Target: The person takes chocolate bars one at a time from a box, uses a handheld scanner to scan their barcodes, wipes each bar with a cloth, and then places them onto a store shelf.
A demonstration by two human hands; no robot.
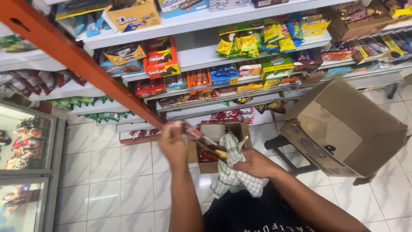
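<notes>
Raised left hand (172, 144) gripping snack packet (205, 140)

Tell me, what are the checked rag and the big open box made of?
The checked rag in the right hand looks like soft woven cotton: it folds and drapes limply. The big open box looks like matte brown corrugated cardboard, with stiff creased flaps.

Left grip (172, 144) pinching a red snack packet (205, 141), right grip (255, 165) bunching a green-checked cloth (234, 178) just beneath it, small open carton (216, 133) behind both, large cardboard box (343, 133) right of the right grip, stocked shelves (206, 58) beyond.
</notes>
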